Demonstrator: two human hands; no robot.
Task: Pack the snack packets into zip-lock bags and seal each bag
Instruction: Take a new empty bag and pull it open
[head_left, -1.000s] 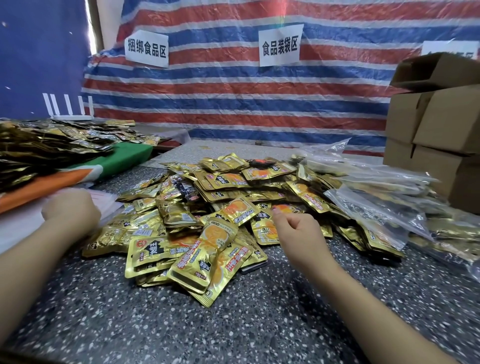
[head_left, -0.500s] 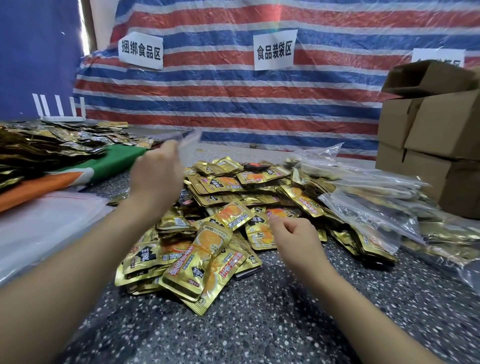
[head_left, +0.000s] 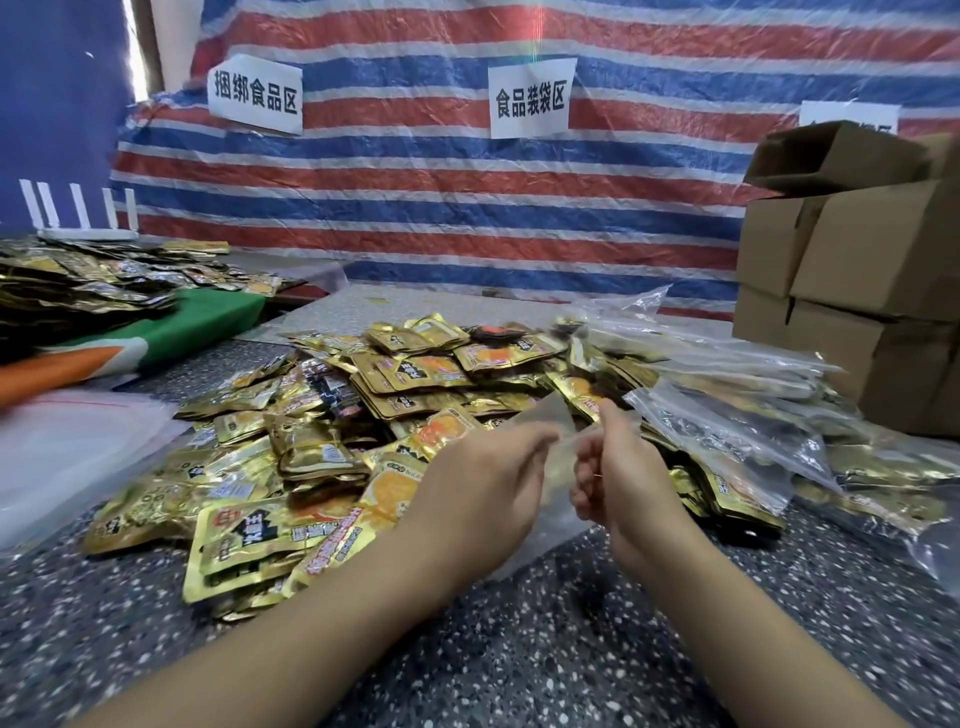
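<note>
- Both forearms reach in from the near edge over a dark speckled table (head_left: 519, 649).
- The left hand (head_left: 478, 483) and right hand (head_left: 618, 467) meet above the table, each with fingers curled to pinch the top of an empty clear zip-lock bag (head_left: 550, 415); the bag hangs between them, its lower edge touching the table.
- Just beyond and to the left lies a heap of gold snack packets (head_left: 322, 431), loose and overlapping.
- To the right of the heap, filled clear bags (head_left: 727, 431) lie piled on the table.
- At far left, more gold packets (head_left: 78, 286) cover a green and orange cloth (head_left: 208, 322).
- At far right stand stacked cardboard boxes (head_left: 857, 291).
- Behind everything hangs a red, white and blue striped tarp (head_left: 441, 208) bearing paper signs (head_left: 530, 96).
</note>
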